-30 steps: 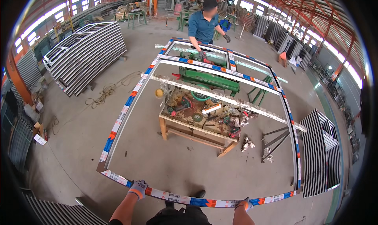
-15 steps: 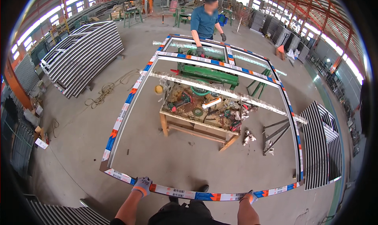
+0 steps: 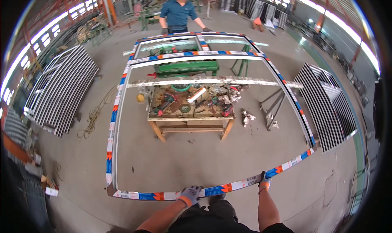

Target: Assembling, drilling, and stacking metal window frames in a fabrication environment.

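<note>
A large window frame point(image 3: 241, 185) spans the space before me, its bars covered in white, blue and orange printed tape. My left hand point(image 3: 190, 195), in a grey glove with an orange cuff, is closed over the near bar, left of its middle. Farther right, my right hand point(image 3: 265, 180), gloved alike, grips the same bar; its fingers are partly hidden. Across from me stands a co-worker point(image 3: 178, 13) in a blue shirt, with both gloved hands at the frame's far edge. Two support bars, a whitish one point(image 3: 163, 83) and a greenish one point(image 3: 241, 42), run crosswise beneath the frame.
Under the frame stands a wooden workbench point(image 3: 190, 125) with power tools and a white tube. Behind it is a green metal stand point(image 3: 188, 66). Stacked frames point(image 3: 61, 90) lean at left, others point(image 3: 322, 110) at right. A rope point(image 3: 94, 116) lies on the floor.
My left hand has shifted right along the near bar, while my right hand keeps about its place on it. The co-worker has moved both hands to the far edge. My view has turned.
</note>
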{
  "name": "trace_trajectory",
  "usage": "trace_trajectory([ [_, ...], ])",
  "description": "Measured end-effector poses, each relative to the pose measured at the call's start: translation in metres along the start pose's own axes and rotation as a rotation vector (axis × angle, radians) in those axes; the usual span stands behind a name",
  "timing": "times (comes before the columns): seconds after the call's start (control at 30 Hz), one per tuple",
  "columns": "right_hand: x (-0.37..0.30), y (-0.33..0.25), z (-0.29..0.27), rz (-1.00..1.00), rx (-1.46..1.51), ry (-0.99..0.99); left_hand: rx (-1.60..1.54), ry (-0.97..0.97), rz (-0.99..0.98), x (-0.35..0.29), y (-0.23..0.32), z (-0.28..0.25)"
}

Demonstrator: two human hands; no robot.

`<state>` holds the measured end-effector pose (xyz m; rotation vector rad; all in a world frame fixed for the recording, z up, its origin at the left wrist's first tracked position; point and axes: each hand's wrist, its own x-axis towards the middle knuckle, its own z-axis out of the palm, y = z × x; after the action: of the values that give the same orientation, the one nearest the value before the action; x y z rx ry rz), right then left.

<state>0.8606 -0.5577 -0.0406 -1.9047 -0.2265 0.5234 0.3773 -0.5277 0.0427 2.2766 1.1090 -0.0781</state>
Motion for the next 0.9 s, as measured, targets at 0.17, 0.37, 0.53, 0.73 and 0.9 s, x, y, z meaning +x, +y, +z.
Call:
trace_trajectory([
  [0.17, -0.076, 0.041, -0.058, -0.014, -0.394, -0.261, 0.000, -0.007, 0.065, 0.053, 0.050, 0.015],
  [0.37, -0.154, 0.227, -0.230, 0.370, -0.514, -0.283, 0.082, -0.055, 0.063, 0.121, 0.122, 0.023],
  [0.53, -0.235, 0.329, -0.346, 0.912, -0.269, 0.109, 0.181, -0.107, -0.156, 0.166, 0.120, 0.070],
  [0.73, -0.216, 0.298, -0.363, 1.055, 0.080, 0.339, 0.311, -0.041, -0.156, 0.164, 0.085, 0.074],
  [0.9, -0.110, 0.255, -0.396, 0.819, -0.089, 0.193, 0.009, -0.023, -0.164, 0.193, 0.059, 0.090],
])
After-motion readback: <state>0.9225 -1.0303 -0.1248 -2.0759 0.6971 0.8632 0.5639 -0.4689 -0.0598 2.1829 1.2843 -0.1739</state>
